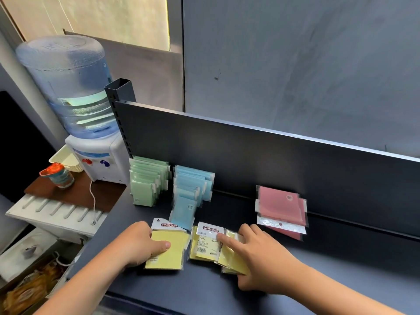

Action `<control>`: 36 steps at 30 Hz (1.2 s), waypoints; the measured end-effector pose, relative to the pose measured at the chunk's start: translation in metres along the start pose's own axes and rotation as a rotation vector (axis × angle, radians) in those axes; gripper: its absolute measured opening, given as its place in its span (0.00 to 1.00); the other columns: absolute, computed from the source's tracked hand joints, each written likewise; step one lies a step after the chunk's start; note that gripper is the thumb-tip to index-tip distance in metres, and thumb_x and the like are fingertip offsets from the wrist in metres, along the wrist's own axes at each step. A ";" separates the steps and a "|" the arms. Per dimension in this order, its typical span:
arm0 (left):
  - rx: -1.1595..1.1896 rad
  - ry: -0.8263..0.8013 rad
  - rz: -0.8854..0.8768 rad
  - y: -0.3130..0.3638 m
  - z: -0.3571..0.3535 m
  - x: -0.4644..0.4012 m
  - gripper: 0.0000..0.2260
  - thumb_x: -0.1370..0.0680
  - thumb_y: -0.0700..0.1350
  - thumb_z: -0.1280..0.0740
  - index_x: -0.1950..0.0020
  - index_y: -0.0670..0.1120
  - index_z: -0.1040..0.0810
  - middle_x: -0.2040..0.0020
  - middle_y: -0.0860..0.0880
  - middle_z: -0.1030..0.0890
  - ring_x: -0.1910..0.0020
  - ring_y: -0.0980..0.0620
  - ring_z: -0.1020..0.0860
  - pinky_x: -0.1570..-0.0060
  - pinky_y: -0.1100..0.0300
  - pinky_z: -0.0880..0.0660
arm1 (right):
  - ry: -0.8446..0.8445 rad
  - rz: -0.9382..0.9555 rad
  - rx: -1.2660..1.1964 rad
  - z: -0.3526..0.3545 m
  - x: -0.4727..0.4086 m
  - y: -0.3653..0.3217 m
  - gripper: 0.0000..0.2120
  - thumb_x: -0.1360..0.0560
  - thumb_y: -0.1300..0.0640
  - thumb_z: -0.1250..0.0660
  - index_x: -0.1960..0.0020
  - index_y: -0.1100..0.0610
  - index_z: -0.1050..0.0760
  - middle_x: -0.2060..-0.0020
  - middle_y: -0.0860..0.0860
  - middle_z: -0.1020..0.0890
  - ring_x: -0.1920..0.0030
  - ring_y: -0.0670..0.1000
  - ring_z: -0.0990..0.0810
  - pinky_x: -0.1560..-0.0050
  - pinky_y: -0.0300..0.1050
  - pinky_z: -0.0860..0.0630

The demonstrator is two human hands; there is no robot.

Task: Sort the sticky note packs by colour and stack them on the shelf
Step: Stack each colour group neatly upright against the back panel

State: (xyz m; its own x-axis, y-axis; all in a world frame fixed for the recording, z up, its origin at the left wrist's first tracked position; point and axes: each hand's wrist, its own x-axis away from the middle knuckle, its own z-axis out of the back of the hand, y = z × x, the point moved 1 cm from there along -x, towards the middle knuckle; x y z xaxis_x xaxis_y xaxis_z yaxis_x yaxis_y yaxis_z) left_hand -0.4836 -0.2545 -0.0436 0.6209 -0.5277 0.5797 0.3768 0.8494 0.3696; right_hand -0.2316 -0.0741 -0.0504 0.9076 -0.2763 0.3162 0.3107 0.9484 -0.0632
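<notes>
Both forearms ran out of the bottom edge, so nothing above them showed. The left hand covered the left side of a yellow pack, and its fingers beneath could not be seen. The right hand hid part of the loose yellow packs, so their number could not be told. Small print on their labels was too fine to read. The rear green packs and blue packs overlapped, hiding most of each. The pink packs overlapped too. The shelf was cut by the right and bottom edges. Boxes at lower left were blurred and cropped.
</notes>
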 end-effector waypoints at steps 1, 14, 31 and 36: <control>-0.033 0.006 -0.016 0.004 0.000 0.004 0.20 0.26 0.62 0.27 0.53 0.45 0.24 0.58 0.51 0.22 0.62 0.53 0.25 0.64 0.57 0.33 | 0.002 -0.004 -0.010 -0.002 0.001 0.002 0.46 0.34 0.40 0.34 0.19 0.38 0.50 0.43 0.53 0.31 0.47 0.57 0.31 0.49 0.50 0.27; 0.209 0.045 -0.121 -0.010 0.024 0.011 0.13 0.21 0.52 0.28 0.60 0.45 0.21 0.71 0.56 0.20 0.73 0.62 0.25 0.72 0.67 0.32 | 0.027 -0.013 -0.058 -0.005 0.007 0.006 0.39 0.35 0.39 0.39 0.23 0.39 0.40 0.37 0.50 0.27 0.45 0.54 0.26 0.46 0.46 0.26; 0.442 0.145 -0.245 0.015 0.012 0.038 0.05 0.18 0.52 0.32 0.48 0.54 0.17 0.56 0.65 0.15 0.58 0.64 0.18 0.55 0.63 0.25 | 0.135 0.068 -0.222 0.020 0.028 0.009 0.46 0.24 0.31 0.35 0.16 0.48 0.52 0.20 0.44 0.41 0.23 0.49 0.35 0.26 0.41 0.35; 0.498 -0.073 -0.416 0.063 -0.004 0.068 0.09 0.17 0.55 0.36 0.40 0.59 0.19 0.48 0.66 0.15 0.49 0.66 0.18 0.43 0.60 0.24 | 0.291 0.082 -0.432 0.055 0.043 -0.007 0.53 0.30 0.23 0.33 0.16 0.41 0.56 0.21 0.32 0.50 0.23 0.33 0.44 0.27 0.29 0.42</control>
State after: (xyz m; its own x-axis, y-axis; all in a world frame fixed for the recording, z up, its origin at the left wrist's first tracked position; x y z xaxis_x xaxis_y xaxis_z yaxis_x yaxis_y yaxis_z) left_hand -0.4149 -0.2369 0.0158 0.4370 -0.8257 0.3567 0.2012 0.4763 0.8560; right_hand -0.2103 -0.0843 0.0155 0.9556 -0.2939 0.0220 0.2678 0.8349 -0.4808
